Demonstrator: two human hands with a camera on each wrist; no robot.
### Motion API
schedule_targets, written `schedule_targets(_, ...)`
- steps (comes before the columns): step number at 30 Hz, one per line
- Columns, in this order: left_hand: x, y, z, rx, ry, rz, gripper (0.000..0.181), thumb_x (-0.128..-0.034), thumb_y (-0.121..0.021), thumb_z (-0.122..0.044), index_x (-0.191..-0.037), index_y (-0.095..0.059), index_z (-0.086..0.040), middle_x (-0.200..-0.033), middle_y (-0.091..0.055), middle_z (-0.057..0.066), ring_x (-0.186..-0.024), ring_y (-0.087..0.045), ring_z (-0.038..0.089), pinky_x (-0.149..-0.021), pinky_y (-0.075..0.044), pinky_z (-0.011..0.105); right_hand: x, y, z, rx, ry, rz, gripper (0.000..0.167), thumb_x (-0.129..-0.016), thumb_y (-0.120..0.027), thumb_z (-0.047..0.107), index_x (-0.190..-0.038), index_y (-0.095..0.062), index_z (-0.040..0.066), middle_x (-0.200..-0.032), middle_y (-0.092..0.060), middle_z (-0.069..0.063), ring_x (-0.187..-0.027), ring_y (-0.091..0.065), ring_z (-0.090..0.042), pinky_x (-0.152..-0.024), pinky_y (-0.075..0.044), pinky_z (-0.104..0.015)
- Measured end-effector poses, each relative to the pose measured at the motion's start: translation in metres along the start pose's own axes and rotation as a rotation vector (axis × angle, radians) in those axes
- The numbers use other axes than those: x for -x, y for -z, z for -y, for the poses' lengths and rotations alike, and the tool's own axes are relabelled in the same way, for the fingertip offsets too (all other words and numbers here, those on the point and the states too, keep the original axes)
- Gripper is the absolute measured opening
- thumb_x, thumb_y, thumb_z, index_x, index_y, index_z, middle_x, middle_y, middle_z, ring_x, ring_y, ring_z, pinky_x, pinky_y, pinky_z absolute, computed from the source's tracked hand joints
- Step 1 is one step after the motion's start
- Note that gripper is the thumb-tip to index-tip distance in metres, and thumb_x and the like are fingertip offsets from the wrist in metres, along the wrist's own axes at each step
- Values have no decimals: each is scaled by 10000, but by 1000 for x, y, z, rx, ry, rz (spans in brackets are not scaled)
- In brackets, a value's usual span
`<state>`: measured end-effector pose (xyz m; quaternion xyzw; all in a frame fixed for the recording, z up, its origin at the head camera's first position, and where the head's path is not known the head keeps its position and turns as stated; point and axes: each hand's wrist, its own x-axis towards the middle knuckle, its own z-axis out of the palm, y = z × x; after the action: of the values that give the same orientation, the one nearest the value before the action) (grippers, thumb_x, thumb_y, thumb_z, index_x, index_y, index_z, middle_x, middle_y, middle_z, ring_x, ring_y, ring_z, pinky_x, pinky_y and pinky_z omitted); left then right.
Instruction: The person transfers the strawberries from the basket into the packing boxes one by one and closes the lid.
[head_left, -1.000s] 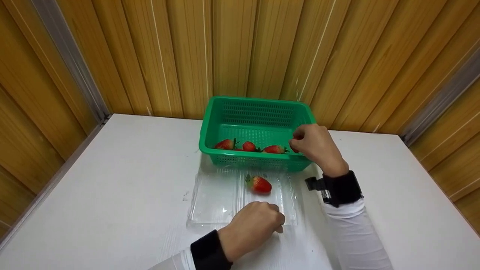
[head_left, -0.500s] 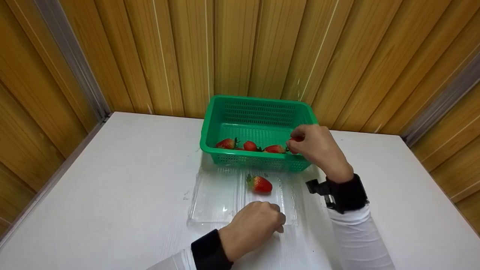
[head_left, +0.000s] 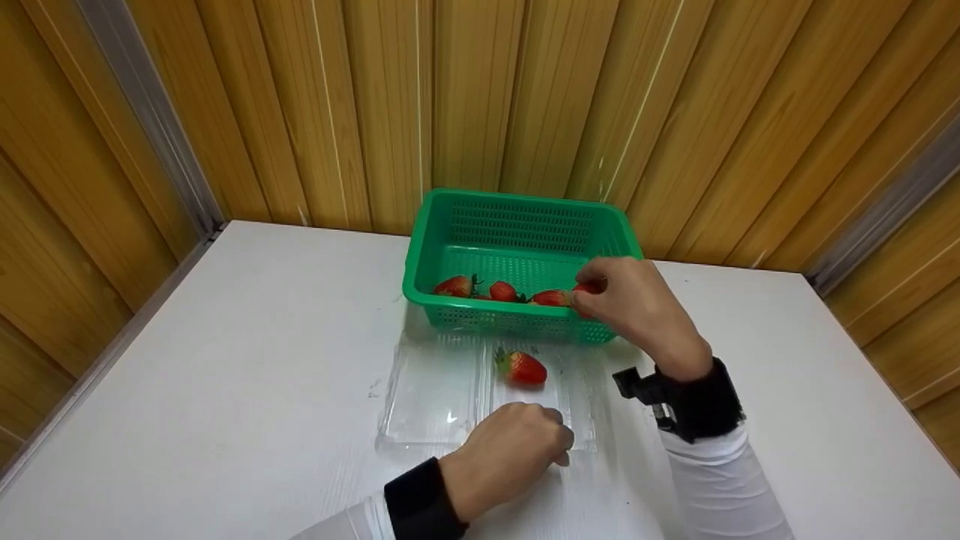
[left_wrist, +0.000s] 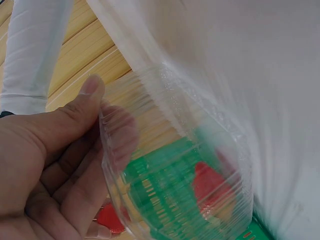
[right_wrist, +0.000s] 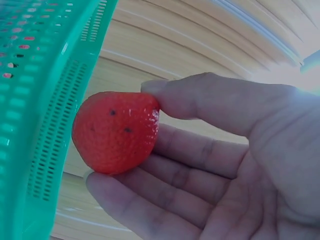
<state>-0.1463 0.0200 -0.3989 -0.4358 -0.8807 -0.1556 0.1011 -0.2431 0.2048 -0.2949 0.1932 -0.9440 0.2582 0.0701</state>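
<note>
My right hand [head_left: 637, 307] is at the right front corner of the green basket [head_left: 517, 225], pinching a red strawberry [right_wrist: 116, 132] between thumb and fingers. In the right wrist view the fruit hangs beside the basket's perforated wall. Nearer to me, my left hand [head_left: 506, 454] grips the front edge of a clear plastic clamshell box [head_left: 431, 397]; the left wrist view shows thumb and fingers on its thin rim. One strawberry [head_left: 523, 368] with green leaves lies in the right half of the box.
Several strawberries [head_left: 454, 286] lie along the basket's near side, partly hidden by its rim. Basket and box stand on a white table [head_left: 247, 360]. Yellow wood-look panels [head_left: 465, 97] rise behind the table and at both sides.
My right hand has shifted slightly toward me with the strawberry, near the basket's front rim. The left hand stays at the box. The view has drifted slightly.
</note>
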Motion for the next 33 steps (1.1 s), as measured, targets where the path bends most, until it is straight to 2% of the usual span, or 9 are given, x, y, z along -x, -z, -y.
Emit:
schedule_targets(7,1,0,-1,-48,-19,-32,66,-855,-882,-171,-883,-851,-222,-762,-710,-93,-683,-659,47,-605,-471,168,5,-8,-1,16,56,2,85,-912,-696,22,-931,-779,12,-783,-679,-18,-761,-598,-221,-664,-477,-347)
schedule_targets(11,0,0,0,-62,-24,-36,60,-855,-884,-179,-874,-849,-225,-757,-707,-95,-677,-658,50,-593,-466,172,9,-9,2,22,63,1,108,-926,-718,36,-993,-788,-12,-857,-723,-54,-806,-633,-244,-709,-520,-381)
schedule_targets(17,-1,0,-1,-44,-2,-6,58,-862,-884,-189,-904,-859,-221,-776,-725,-93,-685,-657,39,-610,-478,167,14,-10,11,28,88,21,158,-946,-746,59,-1068,-790,-33,-983,-765,-121,-874,-675,-274,-787,-575,-448)
schedule_targets(21,-1,1,-1,-37,7,0,59,-863,-883,-195,-911,-861,-221,-783,-729,-93,-696,-660,37,-617,-484,170,18,-11,16,13,115,36,168,-942,-764,58,-1082,-791,-31,-1001,-767,-118,-900,-684,-274,-811,-578,-461)
schedule_targets(24,0,0,-1,-52,2,-18,52,-854,-882,-206,-892,-857,-231,-777,-723,-96,-692,-663,42,-606,-486,183,21,-12,18,5,144,45,158,-936,-777,62,-1070,-794,-20,-1000,-767,-102,-916,-687,-274,-824,-576,-470)
schedule_targets(28,0,-1,-1,-71,-7,-38,39,-852,-876,-215,-861,-848,-240,-765,-714,-94,-676,-659,53,-592,-485,196,22,-16,21,13,179,69,93,-932,-782,73,-1009,-800,25,-951,-757,-48,-872,-673,-241,-787,-568,-424)
schedule_targets(33,0,-1,-2,-71,2,-33,46,-862,-872,-206,-857,-844,-242,-769,-717,-91,-677,-655,59,-599,-492,203,23,-21,24,-12,200,136,48,-934,-784,91,-973,-796,65,-862,-713,23,-802,-632,-182,-728,-551,-351)
